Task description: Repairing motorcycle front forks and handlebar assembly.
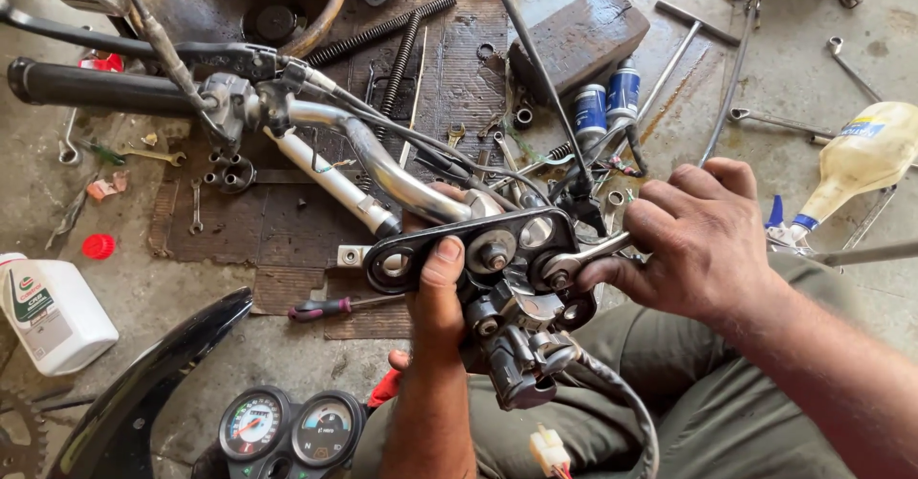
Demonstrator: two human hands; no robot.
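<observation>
My left hand [438,297] grips a black motorcycle top clamp plate [470,247], thumb pressed on its face beside a centre nut [494,257]. A chrome handlebar [382,168] with a black grip [91,87] runs up and left from the plate. My right hand [693,240] is closed on a silver ring spanner [585,259] whose ring end sits over a bolt on the plate's right side. A dark ignition-lock block [521,350] with cables hangs under the plate.
Spanners, long springs [382,30] and a screwdriver [335,307] lie on a greasy mat. A white oil jug [53,312] stands left, a pale bottle [861,159] right, two blue-white cans [607,106] behind. An instrument cluster [287,428] and black fender [143,383] sit near me.
</observation>
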